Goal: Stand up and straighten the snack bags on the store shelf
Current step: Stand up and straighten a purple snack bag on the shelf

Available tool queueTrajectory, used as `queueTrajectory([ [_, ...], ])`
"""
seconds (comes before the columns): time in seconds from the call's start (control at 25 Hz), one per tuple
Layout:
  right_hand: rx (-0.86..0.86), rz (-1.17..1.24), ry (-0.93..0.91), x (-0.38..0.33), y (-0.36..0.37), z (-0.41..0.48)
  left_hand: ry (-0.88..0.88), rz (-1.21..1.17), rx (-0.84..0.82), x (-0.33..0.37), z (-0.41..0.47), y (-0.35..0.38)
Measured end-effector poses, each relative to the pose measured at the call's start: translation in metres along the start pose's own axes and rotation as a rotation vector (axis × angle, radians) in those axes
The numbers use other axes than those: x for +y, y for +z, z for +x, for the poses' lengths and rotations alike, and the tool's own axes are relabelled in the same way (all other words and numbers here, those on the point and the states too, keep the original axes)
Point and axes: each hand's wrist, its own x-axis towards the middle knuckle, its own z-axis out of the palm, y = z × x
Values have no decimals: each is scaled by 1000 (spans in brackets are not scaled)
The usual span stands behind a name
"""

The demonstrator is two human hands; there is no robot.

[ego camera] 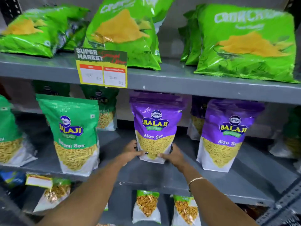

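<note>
Purple Aloo Sev bag (156, 126), upright, gripped.

Bright even light, glare on green bags (247, 44), soft blur throughout — edges bowed, corners dim.

The shelf (179, 79) looks like grey painted metal, matt, with small chips in the paint along its front edge. Above it, the green bags (247, 46) are glossy plastic film, crinkled and catching highlights. Below it, the purple bag (155, 121) is smoother plastic with a soft sheen and a clear window over the yellow sev; the green pouch (73, 128) to its left has the same finish. The price tag (101, 69) clipped to the shelf's edge looks like printed paper or card, slightly shiny.
</note>
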Motion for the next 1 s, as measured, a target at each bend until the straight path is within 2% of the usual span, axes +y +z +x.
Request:
queueTrajectory([
  [0.16, -14, -19, -7, 3, -3, -7, -3, 31, 84, -5, -12, 4],
  [0.36, -46, -127, 9, 17, -5, -32, -61, 202, 107, -3, -50, 4],
  [0.52, -56, -143, 38, 0, -4, -66, -26, 278, 134, 2, -72, 7],
  [1.0, -90, -106, 46, 0, -3, -75, 9, 327, 56, 3, -86, -2],
])
